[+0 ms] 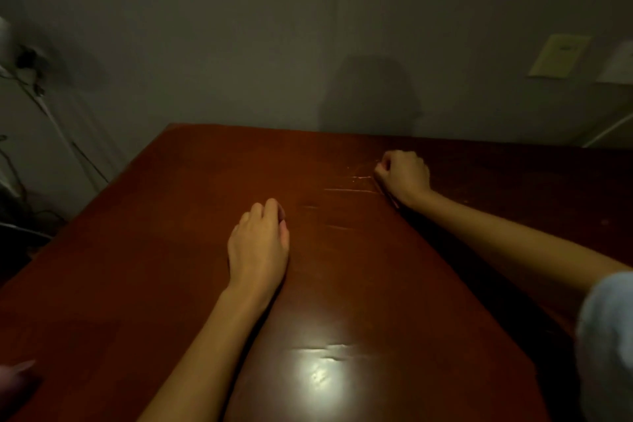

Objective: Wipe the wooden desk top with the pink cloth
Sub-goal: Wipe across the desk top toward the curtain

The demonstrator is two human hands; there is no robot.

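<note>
The reddish-brown wooden desk top fills the lower part of the view. My left hand rests on its middle, palm down, fingers loosely bent, holding nothing. Farther back and to the right, my right hand sits on the desk curled into a fist; nothing shows inside it. A blurred pinkish shape, possibly the pink cloth, lies at the desk's near left edge, away from both hands.
A grey wall runs behind the desk's far edge. Cables and a white object hang at the left. A yellow paper is fixed to the wall at the right. Shiny streaks mark the desk near my right hand.
</note>
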